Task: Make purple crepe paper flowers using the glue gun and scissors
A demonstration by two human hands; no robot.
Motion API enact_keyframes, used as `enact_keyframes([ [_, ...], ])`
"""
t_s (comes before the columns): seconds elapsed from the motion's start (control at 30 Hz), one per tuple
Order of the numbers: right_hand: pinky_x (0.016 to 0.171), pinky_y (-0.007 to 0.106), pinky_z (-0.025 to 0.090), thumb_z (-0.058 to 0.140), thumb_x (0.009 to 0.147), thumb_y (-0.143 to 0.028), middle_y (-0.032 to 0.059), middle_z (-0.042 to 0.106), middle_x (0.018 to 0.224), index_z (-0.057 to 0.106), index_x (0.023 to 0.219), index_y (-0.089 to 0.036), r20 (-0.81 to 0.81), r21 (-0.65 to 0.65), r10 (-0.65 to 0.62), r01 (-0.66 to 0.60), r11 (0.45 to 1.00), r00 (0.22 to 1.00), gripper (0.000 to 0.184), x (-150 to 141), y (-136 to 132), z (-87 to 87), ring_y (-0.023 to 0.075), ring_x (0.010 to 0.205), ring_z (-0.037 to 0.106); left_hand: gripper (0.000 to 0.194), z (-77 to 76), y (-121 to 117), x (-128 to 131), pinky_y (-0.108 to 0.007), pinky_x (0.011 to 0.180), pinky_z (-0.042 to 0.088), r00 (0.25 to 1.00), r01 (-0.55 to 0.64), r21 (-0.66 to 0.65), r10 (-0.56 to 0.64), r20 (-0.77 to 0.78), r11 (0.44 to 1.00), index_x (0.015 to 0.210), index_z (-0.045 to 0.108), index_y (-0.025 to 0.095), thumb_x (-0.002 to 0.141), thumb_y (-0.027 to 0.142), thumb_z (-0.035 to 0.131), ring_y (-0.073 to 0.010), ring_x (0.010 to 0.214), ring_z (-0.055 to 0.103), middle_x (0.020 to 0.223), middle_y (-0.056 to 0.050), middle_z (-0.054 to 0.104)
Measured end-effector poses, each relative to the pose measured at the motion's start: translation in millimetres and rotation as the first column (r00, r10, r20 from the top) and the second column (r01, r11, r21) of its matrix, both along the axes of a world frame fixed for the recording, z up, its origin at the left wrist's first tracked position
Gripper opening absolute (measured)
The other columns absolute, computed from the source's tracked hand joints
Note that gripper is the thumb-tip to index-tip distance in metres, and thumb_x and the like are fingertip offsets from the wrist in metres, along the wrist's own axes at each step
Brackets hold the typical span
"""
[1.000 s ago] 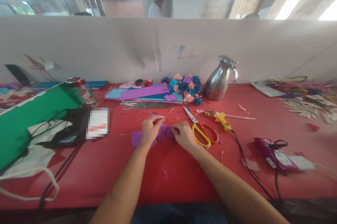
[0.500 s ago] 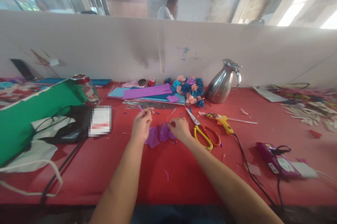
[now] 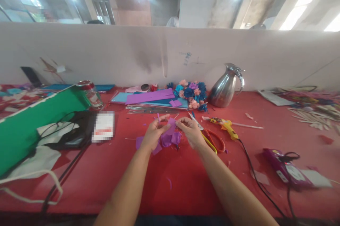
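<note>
Between my two hands, a small purple paper piece (image 3: 170, 127) is held above the table. My left hand (image 3: 154, 132) pinches its left side, and a thin purple strip (image 3: 158, 117) sticks up from the same fingers. At the paper's right edge, my right hand (image 3: 190, 130) closes its fingertips. Below them lie more purple paper pieces (image 3: 175, 138), some flat and some curled. Scissors (image 3: 211, 143) with yellow and red handles rest just right of my right hand, which partly covers them.
A yellow glue gun (image 3: 228, 129) with a cord lies right of the scissors. Behind are purple and blue paper sheets (image 3: 150, 96), paper flowers (image 3: 190, 93) and a steel jug (image 3: 225, 86). A glass jar (image 3: 91, 97) and green box (image 3: 47, 116) stand left; a purple power strip (image 3: 285, 167) lies right.
My right hand has lifted a purple paper piece off the table. My left hand has moved right to meet it, and both now hold the piece. The view has shifted slightly.
</note>
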State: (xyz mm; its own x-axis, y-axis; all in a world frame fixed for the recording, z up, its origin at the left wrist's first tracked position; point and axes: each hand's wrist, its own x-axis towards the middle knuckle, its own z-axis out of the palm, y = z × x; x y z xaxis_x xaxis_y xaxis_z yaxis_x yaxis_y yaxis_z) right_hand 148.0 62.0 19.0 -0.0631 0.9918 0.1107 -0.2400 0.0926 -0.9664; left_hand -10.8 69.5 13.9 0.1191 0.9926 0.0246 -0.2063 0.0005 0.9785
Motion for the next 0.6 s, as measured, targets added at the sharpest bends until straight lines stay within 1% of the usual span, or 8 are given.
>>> enact_keyframes([
  [0.03, 0.061, 0.025, 0.04, 0.071, 0.066, -0.041, -0.0022, 0.058, 0.064, 0.059, 0.069, -0.018, 0.004, -0.008, 0.043, -0.043, 0.999, 0.999, 0.027, 1, -1, 1.1, 0.0108, 0.06, 0.052, 0.053, 0.9, -1, 1, -0.02, 0.061, 0.044, 1.0, 0.011, -0.003, -0.011, 0.003, 1.0, 0.114, 0.064, 0.024, 0.063, 0.03, 0.078, -0.0087, 0.069, 0.057, 0.103, -0.003, 0.063],
  [0.1, 0.059, 0.024, 0.039, 0.073, 0.063, -0.041, -0.0031, 0.057, 0.061, 0.058, 0.068, -0.018, 0.031, -0.021, 0.096, -0.096, 0.995, 0.995, 0.028, 1, -2, 2.6, 0.0101, 0.058, 0.051, 0.048, 2.4, -2, 2, -0.02, 0.059, 0.043, 0.999, 0.038, -0.027, -0.038, 0.012, 0.999, 0.108, 0.066, 0.021, 0.062, 0.03, 0.078, -0.0088, 0.066, 0.057, 0.092, -0.002, 0.064],
  [0.2, 0.058, 0.023, 0.039, 0.072, 0.063, -0.042, -0.0036, 0.058, 0.061, 0.058, 0.068, -0.018, 0.042, -0.042, 0.096, -0.095, 0.995, 0.994, 0.029, 0, -4, 3.3, 0.0098, 0.057, 0.051, 0.032, 4.7, -4, 5, -0.02, 0.057, 0.042, 0.999, 0.044, -0.055, -0.043, 0.025, 0.998, 0.088, 0.069, 0.015, 0.062, 0.03, 0.078, -0.0091, 0.062, 0.056, 0.074, -0.001, 0.063],
  [0.27, 0.059, 0.024, 0.04, 0.073, 0.063, -0.041, -0.0033, 0.061, 0.065, 0.06, 0.076, -0.019, 0.018, -0.073, 0.134, -0.132, 0.988, 0.991, 0.029, -3, -5, 2.5, 0.0104, 0.059, 0.054, 0.026, 6.2, -4, 7, -0.019, 0.052, 0.038, 0.999, -0.014, -0.053, 0.017, 0.043, 0.999, 0.078, 0.066, 0.014, 0.06, 0.029, 0.079, -0.0066, 0.054, 0.05, 0.065, 0.001, 0.059],
  [0.33, 0.06, 0.025, 0.042, 0.075, 0.06, -0.038, -0.0027, 0.064, 0.069, 0.06, 0.082, -0.019, -0.004, -0.105, 0.206, -0.205, 0.973, 0.979, 0.032, -7, -6, 0.2, 0.0118, 0.062, 0.056, 0.025, 7.7, -3, 8, -0.018, 0.045, 0.031, 0.993, -0.086, -0.05, 0.09, 0.072, 0.995, 0.073, 0.064, 0.015, 0.058, 0.028, 0.079, -0.0039, 0.047, 0.04, 0.059, 0.005, 0.053],
  [0.4, 0.058, 0.025, 0.043, 0.078, 0.056, -0.036, -0.0026, 0.064, 0.067, 0.06, 0.077, -0.019, -0.001, -0.137, 0.234, -0.232, 0.963, 0.972, 0.032, -10, -6, -2.8, 0.0124, 0.06, 0.057, 0.026, 8.9, -3, 10, -0.018, 0.042, 0.026, 0.987, -0.119, -0.053, 0.124, 0.104, 0.992, 0.071, 0.061, 0.015, 0.056, 0.027, 0.078, -0.0026, 0.043, 0.033, 0.056, 0.007, 0.048],
  [0.5, 0.056, 0.024, 0.04, 0.076, 0.058, -0.035, -0.0029, 0.062, 0.062, 0.059, 0.068, -0.018, 0.012, -0.166, 0.142, -0.139, 0.976, 0.99, 0.026, -10, -5, -5.8, 0.0108, 0.056, 0.054, 0.029, 10.2, -3, 11, -0.018, 0.041, 0.021, 0.982, -0.125, -0.069, 0.134, 0.134, 0.99, 0.074, 0.059, 0.016, 0.054, 0.025, 0.078, -0.0018, 0.041, 0.03, 0.054, 0.009, 0.045],
  [0.6, 0.058, 0.024, 0.04, 0.072, 0.062, -0.035, -0.0024, 0.062, 0.063, 0.06, 0.069, -0.018, 0.005, -0.156, 0.05, -0.048, 0.987, 0.999, 0.022, -5, -2, -5.0, 0.0106, 0.057, 0.054, 0.034, 11.1, -4, 11, -0.018, 0.041, 0.021, 0.981, -0.118, -0.097, 0.131, 0.14, 0.988, 0.081, 0.059, 0.016, 0.053, 0.019, 0.077, -0.0011, 0.041, 0.031, 0.059, 0.008, 0.049],
])
